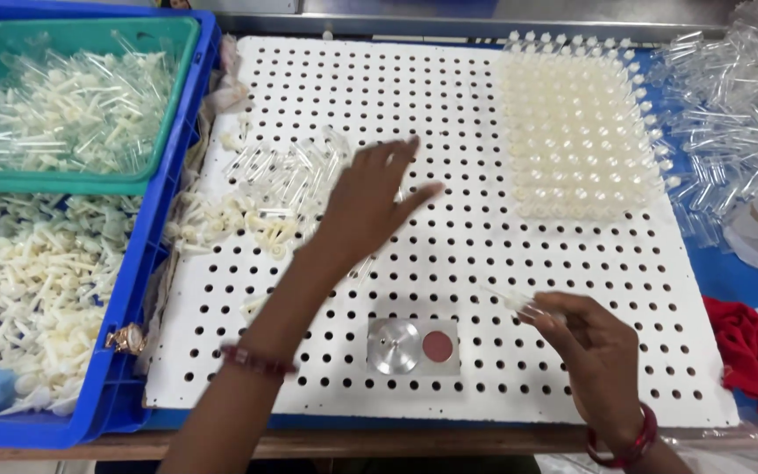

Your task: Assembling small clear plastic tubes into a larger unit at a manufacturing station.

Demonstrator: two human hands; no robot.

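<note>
White perforated board (449, 263) lies open mid-span; left hand (366, 206) spread empty; right hand (589, 347) fingers pinch clear tube (519, 303).

This is a small assembly or packing workshop, a hand-work station on a production line. A white perforated board (449, 290) covers most of the counter (396, 443), its holes in even rows. At 1 o'clock, dozens of identical cream caps (576, 136) stand packed in a block on the board. At 3 o'clock lies a heap of clear tubes (730, 114). At 9 o'clock a blue crate (146, 263) holds loose cream plastic parts (37, 290), with a green tray (72, 180) of more tubes at 10 o'clock. Bulk identical parts and sorting bins mark it as factory work.
</note>
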